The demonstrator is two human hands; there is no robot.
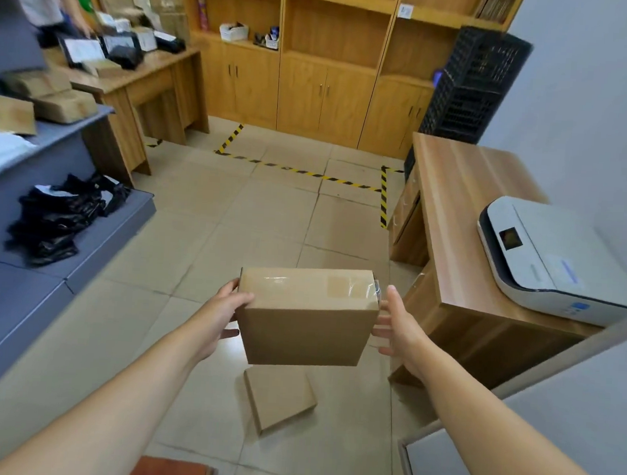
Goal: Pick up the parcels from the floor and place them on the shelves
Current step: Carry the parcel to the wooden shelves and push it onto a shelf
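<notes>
I note the tiled floor point(269, 212) filling most of the head view, crossed at the far end by yellow-and-black hazard tape point(309, 173). Behind that stands a wall of wooden cabinets point(323, 71) with open upper bays. On the left I see grey shelves point(48, 241) in tiers; the lower tier carries a heap of black plastic bags point(61, 216), the tier above carries brown parcels point(51, 96). On the right a wooden desk point(461, 225) bears a white printer point(551, 261), and a stack of black crates point(474, 85) stands behind it against the wall.

The cardboard box point(306, 314) is off the floor, held in mid-air at the centre of the view, its top face sealed with clear tape. My left hand point(221, 312) grips its left side, thumb on top near the edge and fingers wrapped below. My right hand point(398, 325) is at the box's right side with fingers spread; its fingertips reach the box's right edge, though I cannot tell how firmly they press.

A smaller flat parcel point(278, 398) lies on the floor directly beneath the held box. At the bottom edge a reddish-brown object point(173, 474) is partly visible; I cannot identify it.
</notes>
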